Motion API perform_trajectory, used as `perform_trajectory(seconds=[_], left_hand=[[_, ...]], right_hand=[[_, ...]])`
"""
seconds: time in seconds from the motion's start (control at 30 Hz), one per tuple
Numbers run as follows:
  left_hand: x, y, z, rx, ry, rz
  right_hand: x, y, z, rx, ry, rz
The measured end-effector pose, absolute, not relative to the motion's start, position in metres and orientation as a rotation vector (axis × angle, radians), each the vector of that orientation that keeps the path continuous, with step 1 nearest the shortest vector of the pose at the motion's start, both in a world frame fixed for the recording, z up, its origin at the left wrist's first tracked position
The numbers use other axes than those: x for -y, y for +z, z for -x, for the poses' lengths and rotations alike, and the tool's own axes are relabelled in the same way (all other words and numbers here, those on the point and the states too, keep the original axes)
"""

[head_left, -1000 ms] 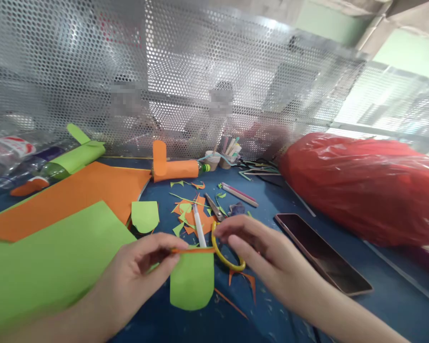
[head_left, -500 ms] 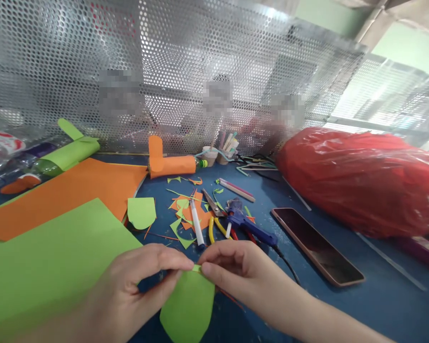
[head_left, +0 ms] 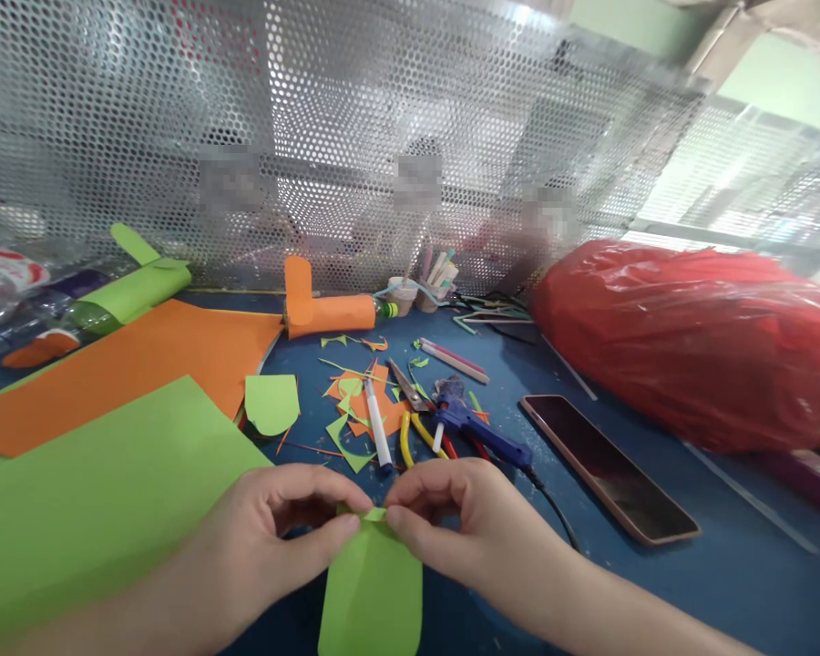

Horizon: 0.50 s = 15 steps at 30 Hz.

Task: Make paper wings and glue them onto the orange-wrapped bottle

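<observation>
A cut piece of green paper (head_left: 373,597) hangs between my hands at the bottom middle, its top edge folded into a narrow flap. My left hand (head_left: 280,528) pinches that edge on the left between thumb and forefinger. On the right, my right hand (head_left: 451,515) pinches the same edge, its fingertips close to the left ones. Just beyond my hands lie a white marker (head_left: 377,424), scissors (head_left: 410,387), yellow-handled pliers (head_left: 420,437) and a blue glue gun (head_left: 482,428) among green and orange paper scraps (head_left: 352,446).
Green (head_left: 109,501) and orange sheets (head_left: 157,364) cover the left. A smaller green cutout (head_left: 271,404) lies beside them. Behind are an orange-wrapped bottle (head_left: 334,312) and a green-wrapped bottle (head_left: 133,292). A phone (head_left: 608,469) and a red plastic bag (head_left: 683,346) occupy the right.
The green paper has swung slightly right and now hangs straighter, facing me more. My left thumb has moved up to the folded edge. Both hands keep their pinch.
</observation>
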State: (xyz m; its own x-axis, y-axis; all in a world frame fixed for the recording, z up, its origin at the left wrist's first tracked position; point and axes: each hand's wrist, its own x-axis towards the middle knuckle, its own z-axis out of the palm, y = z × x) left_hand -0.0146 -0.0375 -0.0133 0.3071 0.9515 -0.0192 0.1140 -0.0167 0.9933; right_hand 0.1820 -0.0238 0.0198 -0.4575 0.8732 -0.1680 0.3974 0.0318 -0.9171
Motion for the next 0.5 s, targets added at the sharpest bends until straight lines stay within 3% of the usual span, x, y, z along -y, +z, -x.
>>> perform_trajectory(seconds=[0.5], left_hand=[[0.047, -0.022, 0.012, -1.049, 0.957, -1.466]], right_hand=[[0.034, 0.013, -0.176, 2.103, 0.980, 1.233]])
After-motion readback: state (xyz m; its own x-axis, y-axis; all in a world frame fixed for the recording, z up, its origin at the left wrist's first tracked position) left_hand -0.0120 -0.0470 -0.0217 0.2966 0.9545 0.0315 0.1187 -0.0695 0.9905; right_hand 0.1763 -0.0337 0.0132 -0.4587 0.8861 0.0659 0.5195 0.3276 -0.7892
